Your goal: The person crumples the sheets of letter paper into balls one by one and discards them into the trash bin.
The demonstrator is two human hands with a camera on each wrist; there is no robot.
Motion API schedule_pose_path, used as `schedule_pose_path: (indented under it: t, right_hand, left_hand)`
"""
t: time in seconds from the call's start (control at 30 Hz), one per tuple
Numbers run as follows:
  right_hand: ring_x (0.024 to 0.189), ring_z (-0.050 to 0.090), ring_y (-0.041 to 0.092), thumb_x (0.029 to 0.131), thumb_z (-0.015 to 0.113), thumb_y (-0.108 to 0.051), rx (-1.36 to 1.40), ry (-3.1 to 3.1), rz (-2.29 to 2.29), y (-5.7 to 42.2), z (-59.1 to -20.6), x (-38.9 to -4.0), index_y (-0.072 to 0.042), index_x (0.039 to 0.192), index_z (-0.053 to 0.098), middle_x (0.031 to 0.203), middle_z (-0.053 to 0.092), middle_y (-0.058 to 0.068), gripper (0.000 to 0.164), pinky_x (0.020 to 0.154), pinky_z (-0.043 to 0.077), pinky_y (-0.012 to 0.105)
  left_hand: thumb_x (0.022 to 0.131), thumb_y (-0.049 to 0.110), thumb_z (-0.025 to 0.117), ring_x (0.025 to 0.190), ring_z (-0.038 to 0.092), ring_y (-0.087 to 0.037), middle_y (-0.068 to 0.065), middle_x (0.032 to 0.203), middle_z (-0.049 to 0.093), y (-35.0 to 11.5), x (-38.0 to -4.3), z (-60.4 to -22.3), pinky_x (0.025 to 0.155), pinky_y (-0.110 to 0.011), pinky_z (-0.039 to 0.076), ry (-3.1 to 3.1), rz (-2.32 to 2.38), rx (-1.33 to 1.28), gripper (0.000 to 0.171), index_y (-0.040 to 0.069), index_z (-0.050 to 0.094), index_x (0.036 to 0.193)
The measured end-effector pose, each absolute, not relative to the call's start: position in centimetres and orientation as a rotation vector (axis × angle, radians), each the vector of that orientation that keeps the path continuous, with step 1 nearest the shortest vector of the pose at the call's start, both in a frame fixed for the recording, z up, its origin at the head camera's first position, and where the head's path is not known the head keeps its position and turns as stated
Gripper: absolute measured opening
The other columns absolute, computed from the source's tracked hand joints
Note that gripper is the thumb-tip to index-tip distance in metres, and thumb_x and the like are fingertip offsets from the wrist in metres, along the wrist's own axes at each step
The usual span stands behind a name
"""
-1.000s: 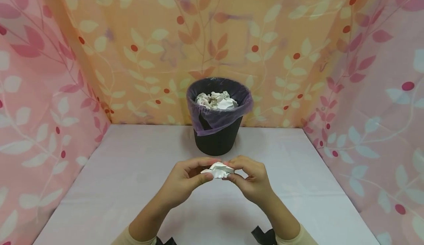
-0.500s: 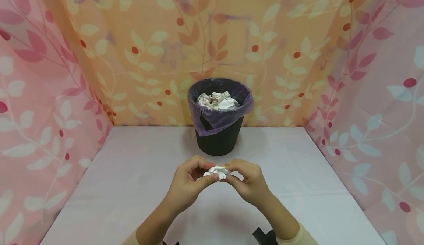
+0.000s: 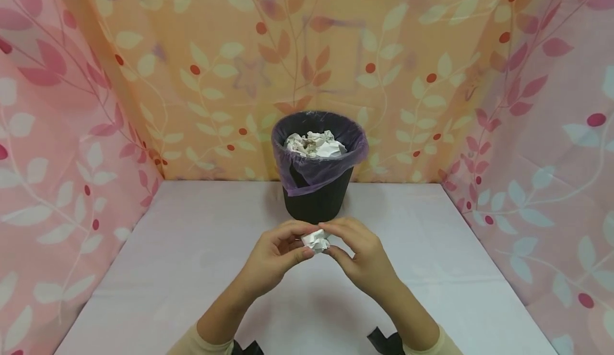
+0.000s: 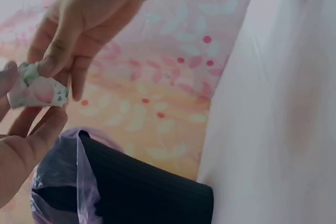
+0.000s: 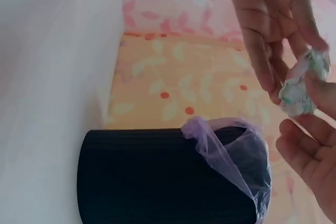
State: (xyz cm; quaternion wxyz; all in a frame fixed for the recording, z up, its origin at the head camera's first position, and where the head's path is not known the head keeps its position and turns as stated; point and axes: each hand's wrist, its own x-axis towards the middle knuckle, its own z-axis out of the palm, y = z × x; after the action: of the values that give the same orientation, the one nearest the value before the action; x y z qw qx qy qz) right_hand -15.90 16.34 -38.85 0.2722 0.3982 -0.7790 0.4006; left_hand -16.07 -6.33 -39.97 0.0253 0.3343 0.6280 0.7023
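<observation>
A small crumpled piece of white paper [image 3: 316, 241] is held between both hands, in front of the bin and over the white table. My left hand [image 3: 271, 256] pinches its left side between thumb and fingers. On the other side, the thumb and fingers of my right hand [image 3: 362, 256] grip it too. Green and pinkish print shows on the crumpled paper [image 4: 41, 92] in the left wrist view. From the right wrist, the paper [image 5: 300, 90] looks bunched into a lump, partly covered by fingers.
Behind the hands stands a black bin [image 3: 314, 206] with a purple plastic liner [image 3: 302, 179] folded over its rim. Inside it lie crumpled white papers [image 3: 316, 145]. Patterned cloth walls [image 3: 201, 104] enclose the white table [image 3: 192, 237] at the back and sides.
The paper has become smaller and more compact between the fingers. Both hands have shifted their grip on it and now sit slightly higher, closer to the bin.
</observation>
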Motion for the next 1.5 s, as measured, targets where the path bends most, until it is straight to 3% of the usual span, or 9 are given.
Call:
schedule_pose_path:
  t: [0.13,0.27,0.5,0.77,1.0,1.3,1.5]
  right_hand:
    - [0.111,0.067,0.022,0.081,0.081,0.007,1.035,-2.140,1.000,15.8,-38.8,-15.4,-0.007,0.128,0.068,0.123,0.068,0.005,0.052,0.097,0.051,0.017]
    - [0.092,0.068,0.017,0.079,0.081,0.008,1.045,-2.067,1.042,15.2,-39.4,-15.3,-0.007,0.115,0.071,0.103,0.069,0.000,0.040,0.082,0.054,0.014]
    - [0.085,0.066,0.015,0.080,0.080,0.009,1.055,-1.938,1.242,14.1,-40.5,-15.7,-0.005,0.101,0.071,0.092,0.069,0.004,0.026,0.072,0.057,0.019]
    - [0.093,0.069,0.018,0.086,0.075,0.010,0.985,-2.091,1.554,15.2,-40.0,-15.9,-0.004,0.107,0.070,0.100,0.069,0.007,0.026,0.080,0.061,0.029]
    - [0.098,0.068,0.017,0.087,0.077,0.007,0.975,-2.115,1.601,15.7,-39.9,-16.0,-0.005,0.110,0.070,0.103,0.068,0.007,0.026,0.087,0.060,0.030]
    - [0.100,0.067,0.017,0.085,0.077,0.009,0.954,-2.087,1.647,16.0,-39.8,-15.9,-0.005,0.110,0.070,0.108,0.069,0.009,0.030,0.086,0.060,0.029]
    - [0.099,0.067,0.017,0.085,0.078,0.008,0.978,-2.065,1.611,16.1,-39.8,-16.1,-0.005,0.113,0.069,0.106,0.068,0.009,0.032,0.087,0.059,0.028]
  left_hand:
    - [0.094,0.003,0.070,0.099,0.063,-0.019,-0.011,0.115,0.064,-5.5,-15.7,-40.7,0.084,-0.028,0.059,2.214,2.159,1.132,0.028,0.006,0.066,0.121]
    - [0.095,0.002,0.069,0.096,0.063,-0.018,-0.007,0.108,0.062,-4.6,-15.1,-41.0,0.084,-0.028,0.058,2.422,2.150,1.238,0.017,0.005,0.060,0.109]
    - [0.092,0.001,0.072,0.084,0.058,-0.011,0.000,0.096,0.060,-3.9,-14.5,-40.9,0.073,-0.021,0.052,2.809,2.056,1.385,0.016,0.008,0.061,0.102]
    - [0.094,0.009,0.072,0.084,0.065,-0.014,-0.001,0.110,0.062,-4.5,-14.9,-40.6,0.072,-0.027,0.059,2.619,2.105,1.093,0.027,0.013,0.067,0.120]
    - [0.094,0.023,0.074,0.087,0.065,-0.018,0.004,0.106,0.065,-5.6,-15.2,-40.1,0.074,-0.028,0.057,2.457,2.073,0.828,0.027,0.026,0.068,0.120]
    - [0.092,0.017,0.077,0.101,0.069,-0.017,0.006,0.107,0.070,-6.9,-16.0,-39.7,0.082,-0.030,0.059,2.542,2.117,0.821,0.023,0.018,0.071,0.114]
    - [0.091,0.013,0.078,0.103,0.067,-0.017,0.001,0.109,0.069,-7.5,-16.6,-39.5,0.085,-0.030,0.059,2.592,2.160,0.849,0.024,0.020,0.071,0.114]
